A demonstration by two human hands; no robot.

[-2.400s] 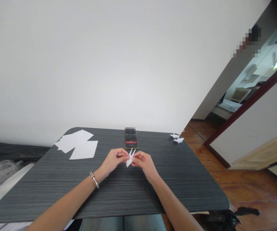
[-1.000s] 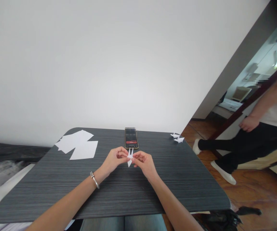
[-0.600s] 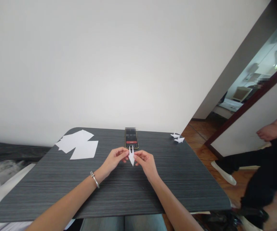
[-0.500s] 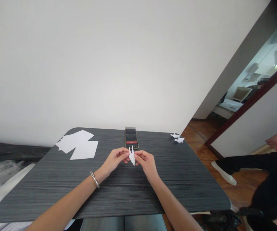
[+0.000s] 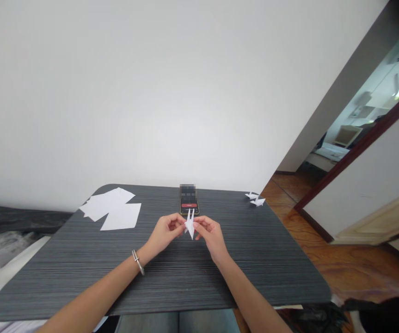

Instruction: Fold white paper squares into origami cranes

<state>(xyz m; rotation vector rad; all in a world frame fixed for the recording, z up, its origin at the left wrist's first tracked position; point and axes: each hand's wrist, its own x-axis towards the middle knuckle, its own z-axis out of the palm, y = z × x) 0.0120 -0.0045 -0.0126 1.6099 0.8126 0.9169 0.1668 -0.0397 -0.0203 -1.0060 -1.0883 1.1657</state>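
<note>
Origami paper model (image 5: 189,226), white and narrow, is pinched upright between both hands above the middle of the table, two slim points toward the far side. We judge it very light, crisp along its creases and easily crushed, so a fingertip hold on the thicker folded layers seems safest. Left hand (image 5: 166,232) and right hand (image 5: 211,232) both grip narrowly, fingertips closed on it from either side. Smartphone (image 5: 188,200) lies just beyond it; loose paper squares (image 5: 116,209) sit far left and two folded paper figures (image 5: 255,199) far right, on the dark woodgrain tabletop (image 5: 220,277). Nothing stands between hands and model.
</note>
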